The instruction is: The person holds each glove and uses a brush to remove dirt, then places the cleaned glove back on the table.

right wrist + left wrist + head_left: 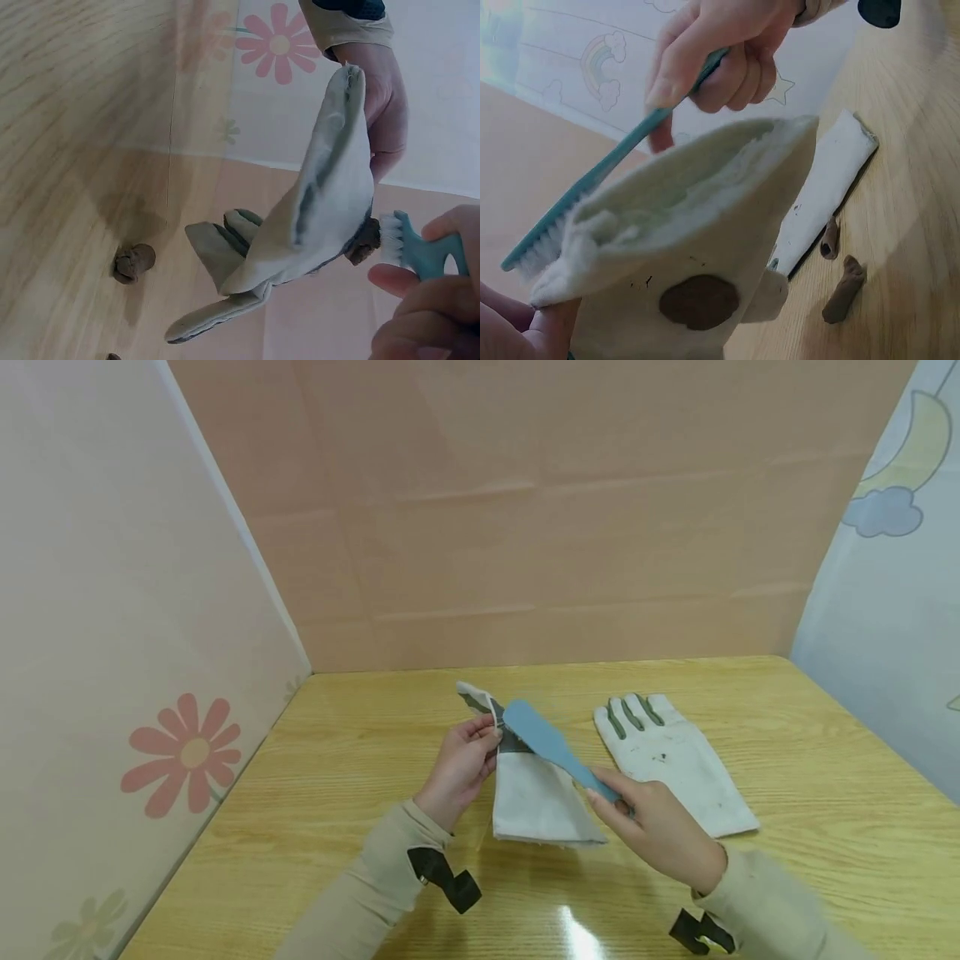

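My left hand (467, 764) pinches a white fabric work glove (536, 797) by its edge, holding it up with its cuff hanging down. A dark brown patch (700, 301) marks the cloth in the left wrist view. The handle of a light blue brush (551, 743) is gripped in my right hand (660, 827). In the right wrist view the white bristles (391, 238) are at a brown lump (364, 241) on the glove; contact is hard to make out. A second white glove (678, 768) with green between its fingers lies flat to the right.
Small brown clumps (844, 289) lie on the wooden table (337, 777) in both wrist views. A tan panel (525, 527) stands behind the table. Patterned walls (112, 610) rise on the left and right sides.
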`<state>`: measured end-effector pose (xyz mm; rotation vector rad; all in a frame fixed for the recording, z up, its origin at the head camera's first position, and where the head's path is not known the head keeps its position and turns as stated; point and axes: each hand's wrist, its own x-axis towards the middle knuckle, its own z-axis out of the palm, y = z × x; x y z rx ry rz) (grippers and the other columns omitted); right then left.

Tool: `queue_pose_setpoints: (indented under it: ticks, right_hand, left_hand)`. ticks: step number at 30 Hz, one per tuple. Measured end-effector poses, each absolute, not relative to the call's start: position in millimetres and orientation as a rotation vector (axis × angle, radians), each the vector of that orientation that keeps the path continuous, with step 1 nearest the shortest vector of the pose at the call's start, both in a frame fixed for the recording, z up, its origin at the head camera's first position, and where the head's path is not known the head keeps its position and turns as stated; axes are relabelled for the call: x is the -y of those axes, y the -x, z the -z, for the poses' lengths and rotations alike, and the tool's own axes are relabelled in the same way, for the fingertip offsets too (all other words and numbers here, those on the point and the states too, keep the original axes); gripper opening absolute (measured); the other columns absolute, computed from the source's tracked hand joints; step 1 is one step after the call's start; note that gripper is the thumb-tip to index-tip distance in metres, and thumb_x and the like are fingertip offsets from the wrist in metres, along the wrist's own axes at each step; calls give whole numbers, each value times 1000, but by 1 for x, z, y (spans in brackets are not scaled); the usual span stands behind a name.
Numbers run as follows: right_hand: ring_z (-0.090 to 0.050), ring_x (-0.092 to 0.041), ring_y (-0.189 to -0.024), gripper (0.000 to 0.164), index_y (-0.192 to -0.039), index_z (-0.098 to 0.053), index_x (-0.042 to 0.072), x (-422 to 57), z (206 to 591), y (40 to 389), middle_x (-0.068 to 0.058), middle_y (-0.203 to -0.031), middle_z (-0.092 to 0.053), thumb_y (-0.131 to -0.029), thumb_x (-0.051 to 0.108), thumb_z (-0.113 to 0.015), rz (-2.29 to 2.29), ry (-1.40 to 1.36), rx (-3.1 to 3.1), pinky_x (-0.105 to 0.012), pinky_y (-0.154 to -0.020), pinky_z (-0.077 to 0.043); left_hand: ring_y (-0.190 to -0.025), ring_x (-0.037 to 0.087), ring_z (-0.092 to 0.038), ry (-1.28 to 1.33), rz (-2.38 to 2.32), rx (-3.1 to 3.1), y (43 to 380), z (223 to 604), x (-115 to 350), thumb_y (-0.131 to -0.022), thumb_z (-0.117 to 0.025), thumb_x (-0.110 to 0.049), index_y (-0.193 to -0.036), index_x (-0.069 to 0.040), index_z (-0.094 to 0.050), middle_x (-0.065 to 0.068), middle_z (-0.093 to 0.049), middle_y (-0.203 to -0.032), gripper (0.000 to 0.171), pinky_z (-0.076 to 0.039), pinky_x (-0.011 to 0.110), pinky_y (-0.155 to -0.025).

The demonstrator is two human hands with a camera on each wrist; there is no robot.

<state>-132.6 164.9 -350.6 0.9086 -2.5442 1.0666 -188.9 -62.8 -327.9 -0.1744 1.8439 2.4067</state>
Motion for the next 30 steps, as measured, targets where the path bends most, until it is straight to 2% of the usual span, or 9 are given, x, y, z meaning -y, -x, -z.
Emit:
queue_pose_setpoints:
  ticks: [7, 14, 23, 30]
  right_hand:
    - [-17, 9, -47, 28, -118, -59, -2, -174, 356, 128, 18, -52, -30, -94, 9, -54, -1050, -926, 2550, -14, -40, -26]
    - [-19, 11, -46, 20, -110, -62, 6, -177, 347, 131, 18, -55, -33, -92, 3, -54, -1054, -856, 2428, -14, -40, -27]
    - [-20, 11, -47, 17, -108, -61, 8, -168, 344, 136, 18, -55, -33, -94, 5, -53, -1073, -911, 2437, -13, -41, -27]
    - [-19, 9, -47, 18, -109, -61, 11, -171, 340, 135, 18, -55, -35, -94, 6, -53, -1056, -836, 2432, -14, -41, -27]
  left_hand:
    - [-75, 5, -45, 196, -2449, -1851, 190, 326, 68, -95, -44, 1, -133, 5, -40, -2, -44, -89, 37, -42, 13, -63]
    - [-72, 5, -44, 201, -2440, -1850, 191, 323, 67, -96, -45, 0, -129, 4, -43, -4, -44, -86, 34, -40, 15, -60]
    - [-69, 4, -42, 175, -2413, -1844, 189, 325, 65, -96, -44, 0, -127, 5, -44, -5, -43, -84, 32, -37, 15, -58]
    - [-71, 5, -45, 155, -2426, -1830, 189, 326, 65, -96, -42, 0, -127, 4, -42, -3, -44, -90, 31, -39, 15, -60]
